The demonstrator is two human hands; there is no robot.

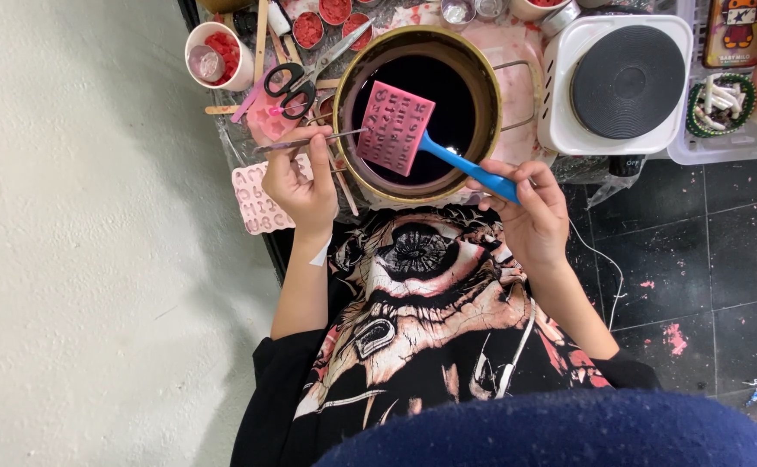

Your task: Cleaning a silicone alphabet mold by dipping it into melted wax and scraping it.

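Left hand (302, 186): grip closed on thin metal pick (309, 141), tip touching pink letter mould (396, 128). Right hand (530, 216): grip clamped on blue spatula handle (469, 169) (mould rests on its blade), held over dark pot (422, 108). Scissors (296, 82) lie on tabletop nearby.

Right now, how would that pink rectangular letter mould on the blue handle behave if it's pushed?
The pink rectangular letter mould looks like thin silicone, so probably floppy and light. Perched on the blue handle over the round pot of dark liquid, it could slide off.
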